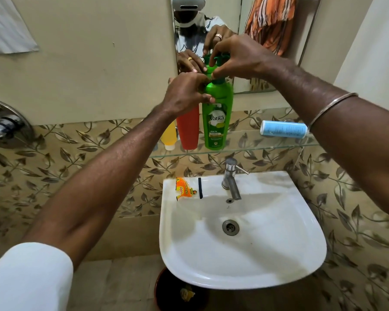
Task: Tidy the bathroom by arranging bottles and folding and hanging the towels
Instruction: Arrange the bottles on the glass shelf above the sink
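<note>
A tall green shampoo bottle (217, 122) stands upright on the glass shelf (267, 148) above the sink. My left hand (185, 93) grips its shoulder and neck. My right hand (238, 57) pinches the green pump head at the top. A red bottle (189, 131) and a yellow bottle (169, 136) stand cap-down just left of it, partly hidden by my left arm. A white and blue bottle (283, 129) lies on its side at the shelf's right. An orange striped towel (270, 21) hangs at the top right, seen in the mirror.
A white sink (279, 254) with a steel tap (230, 179) sits below the shelf; an orange sachet (185, 191) lies on its left rim. A dark bin (166, 295) stands under it. A white cloth (7, 25) hangs top left. A chrome valve (2, 126) juts from the left wall.
</note>
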`<action>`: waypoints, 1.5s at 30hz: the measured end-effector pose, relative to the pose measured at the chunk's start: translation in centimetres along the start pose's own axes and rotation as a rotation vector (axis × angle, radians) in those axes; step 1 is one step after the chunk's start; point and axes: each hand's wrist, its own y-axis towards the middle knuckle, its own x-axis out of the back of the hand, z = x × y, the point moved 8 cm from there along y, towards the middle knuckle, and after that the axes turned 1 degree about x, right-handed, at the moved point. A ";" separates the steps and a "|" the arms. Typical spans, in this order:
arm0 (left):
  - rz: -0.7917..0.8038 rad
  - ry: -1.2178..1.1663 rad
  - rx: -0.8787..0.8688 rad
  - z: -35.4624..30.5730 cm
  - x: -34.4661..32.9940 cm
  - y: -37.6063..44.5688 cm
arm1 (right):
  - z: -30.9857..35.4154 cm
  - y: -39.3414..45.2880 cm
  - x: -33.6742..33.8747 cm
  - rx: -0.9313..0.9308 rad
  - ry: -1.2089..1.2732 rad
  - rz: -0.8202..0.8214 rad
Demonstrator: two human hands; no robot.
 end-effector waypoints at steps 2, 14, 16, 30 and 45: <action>-0.005 0.016 -0.001 -0.2 0.0 -0.1 | -0.1 -0.1 -0.1 -0.013 0.009 0.012; 0.029 0.014 -0.006 -0.4 -0.4 -0.1 | -10.3 -6.7 2.0 -0.388 0.067 0.140; 0.031 0.021 -0.008 -0.5 -0.4 -0.1 | -14.7 -9.5 0.9 -0.533 -0.095 0.250; 0.009 0.056 0.013 -0.7 -0.4 -0.1 | -24.3 -20.6 -4.9 -0.654 -0.285 0.321; 0.018 0.056 0.018 -0.8 -0.4 -0.5 | -17.7 -16.8 0.1 -0.317 -0.100 -0.022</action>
